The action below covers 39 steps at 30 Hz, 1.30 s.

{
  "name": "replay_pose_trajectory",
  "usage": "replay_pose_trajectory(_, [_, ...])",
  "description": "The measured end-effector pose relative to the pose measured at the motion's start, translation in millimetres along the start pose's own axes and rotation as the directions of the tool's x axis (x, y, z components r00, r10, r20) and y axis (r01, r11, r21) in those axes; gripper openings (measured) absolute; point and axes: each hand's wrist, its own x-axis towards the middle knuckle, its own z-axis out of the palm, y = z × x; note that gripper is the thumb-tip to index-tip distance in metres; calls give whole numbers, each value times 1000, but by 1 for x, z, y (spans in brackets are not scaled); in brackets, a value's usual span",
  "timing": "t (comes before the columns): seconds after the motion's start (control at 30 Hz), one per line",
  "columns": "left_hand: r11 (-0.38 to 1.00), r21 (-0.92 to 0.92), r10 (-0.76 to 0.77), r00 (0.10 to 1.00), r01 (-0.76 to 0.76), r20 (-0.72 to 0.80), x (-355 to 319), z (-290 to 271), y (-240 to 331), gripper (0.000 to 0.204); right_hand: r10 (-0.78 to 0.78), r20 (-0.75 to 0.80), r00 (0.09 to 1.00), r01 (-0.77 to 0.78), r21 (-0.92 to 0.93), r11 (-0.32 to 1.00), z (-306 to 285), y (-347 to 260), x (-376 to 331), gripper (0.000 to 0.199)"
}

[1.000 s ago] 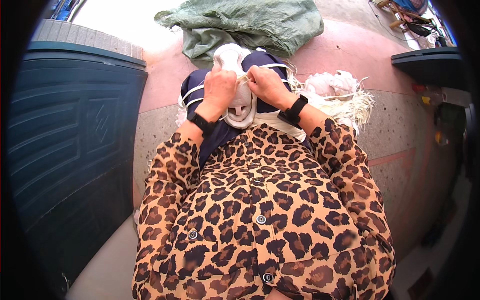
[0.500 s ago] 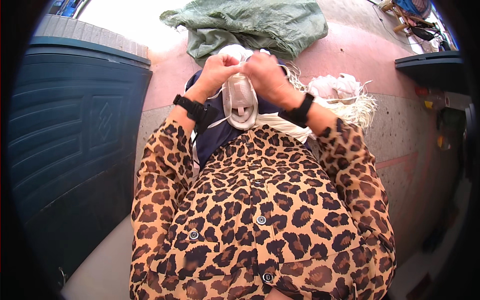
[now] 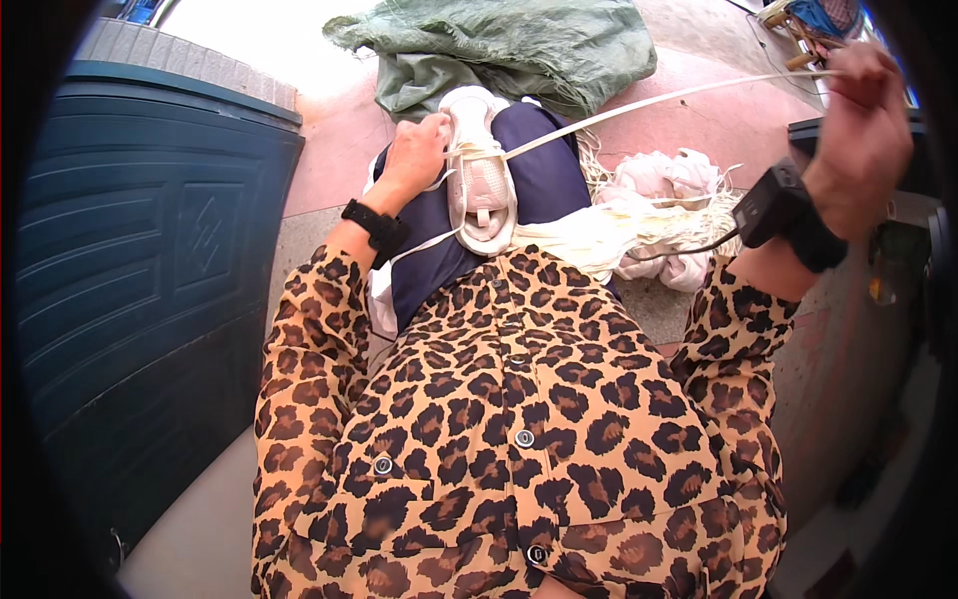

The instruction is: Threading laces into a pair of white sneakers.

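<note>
A pale pink and white sneaker lies on my lap, its heel opening toward me and its toe pointing away. My left hand is closed at the shoe's left side, near the lace holes; its fingertips are partly hidden. Far out to the right, my raised right hand is closed on a cream shoelace. That lace runs taut from the shoe's front eyelets up to my right fingers. Another lace length hangs loose over the left side of the shoe.
Dark blue cloth covers my legs. A bundle of cream laces lies across my right thigh, beside pale pink shoes at the right. A green woven sack lies beyond. A dark teal panelled door stands at the left.
My right hand has swung from the shoe far out to the right, drawing the lace out straight. My left hand has come slightly down to the shoe's left side.
</note>
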Motion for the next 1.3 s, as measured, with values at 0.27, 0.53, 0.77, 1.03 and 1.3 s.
replay_pose_trajectory(0.27, [957, -278, -52, 992, 83, 116, -15, -10, 0, 40, 838, -107, 535, -801, -378, 463, 33, 202, -108, 13])
replay_pose_trajectory(0.53, [749, -556, -273, 933, 360, 235, -26, -28, 20, 42, 973, -64, 220, -953, -229, 200, 51, 280, -168, 18])
replay_pose_trajectory(0.77, [514, -744, -360, 894, 427, 265, -23, -28, 33, 43, 838, 120, 532, -168, -955, 244, 49, 309, -172, 17])
replay_pose_trajectory(1.03, [352, -831, -357, 882, 431, 307, -26, -29, 38, 42, 827, 175, 535, -33, -973, 228, 54, 279, -158, 18])
replay_pose_trajectory(1.3, [307, -830, -402, 854, 466, 330, -27, -22, 37, 40, 866, 412, 283, 68, -909, 410, 27, 252, -158, 14])
